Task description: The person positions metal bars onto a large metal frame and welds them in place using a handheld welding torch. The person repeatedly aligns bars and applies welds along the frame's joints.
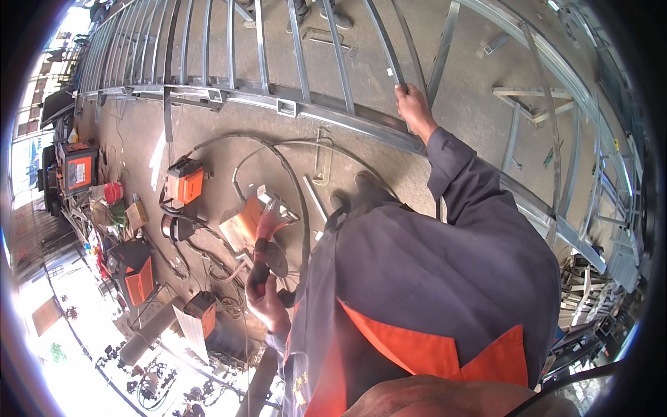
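My left hand (264,304) is closed round the dark body of a red and black angle grinder (260,266). Its disc (278,260) shows on the right side of the tool. Higher up and to the right, my right arm reaches out, and my right hand (415,112) grips a grey metal bar (386,48). This bar belongs to a large railing-like frame of square steel tubes, whose long bottom rail (326,115) runs just below the hand. Behind the grinder lies an orange and white box-like thing (243,224), partly hidden.
A thick black cable (303,208) loops over the floor beside my left arm. Orange and black machines (186,182) stand at the left among cables and boxes. A G-shaped clamp (323,158) lies near my shoes. Another person's shoes (335,17) show beyond the frame.
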Demonstrator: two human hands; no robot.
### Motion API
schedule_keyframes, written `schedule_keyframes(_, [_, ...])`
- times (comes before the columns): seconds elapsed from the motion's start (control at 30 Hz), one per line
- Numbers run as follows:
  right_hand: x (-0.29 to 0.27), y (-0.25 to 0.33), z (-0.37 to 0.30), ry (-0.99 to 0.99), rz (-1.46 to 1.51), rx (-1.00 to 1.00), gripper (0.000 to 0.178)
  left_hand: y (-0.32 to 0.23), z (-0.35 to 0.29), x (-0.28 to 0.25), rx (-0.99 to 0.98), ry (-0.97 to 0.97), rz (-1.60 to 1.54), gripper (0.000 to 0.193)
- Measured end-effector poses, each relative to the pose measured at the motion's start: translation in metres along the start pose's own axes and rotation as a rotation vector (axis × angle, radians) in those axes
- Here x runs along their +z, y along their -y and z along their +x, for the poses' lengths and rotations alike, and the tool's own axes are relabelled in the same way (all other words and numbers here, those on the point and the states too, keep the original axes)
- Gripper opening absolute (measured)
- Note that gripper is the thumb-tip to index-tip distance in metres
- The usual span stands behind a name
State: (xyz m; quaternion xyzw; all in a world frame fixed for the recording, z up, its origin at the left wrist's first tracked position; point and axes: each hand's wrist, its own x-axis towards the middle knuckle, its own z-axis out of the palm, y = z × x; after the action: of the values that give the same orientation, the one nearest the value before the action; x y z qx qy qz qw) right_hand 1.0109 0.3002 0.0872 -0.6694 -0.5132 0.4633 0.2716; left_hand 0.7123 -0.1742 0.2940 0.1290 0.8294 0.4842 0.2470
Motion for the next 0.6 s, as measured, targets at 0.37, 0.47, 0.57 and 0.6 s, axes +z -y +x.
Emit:
schedule_keyframes(0.37, [0.005,-0.005,0.013,0.007,0.001,-0.027,0.039,0.007,0.001,0.03,0.028,0.098,-0.002,0.043])
schedule_keyframes(0.47, [0.002,0.007,0.001,0.027,0.05,-0.02,0.036,-0.003,-0.003,0.039,-0.039,0.107,-0.027,0.044])
schedule_keyframes(0.57, [-0.003,0.016,-0.005,0.071,0.17,0.039,0.034,-0.006,-0.001,0.045,-0.044,0.139,-0.037,0.046])
schedule_keyframes(0.6, [-0.004,0.018,-0.005,0.079,0.187,0.077,0.034,-0.005,0.001,0.047,-0.039,0.152,-0.017,0.046])
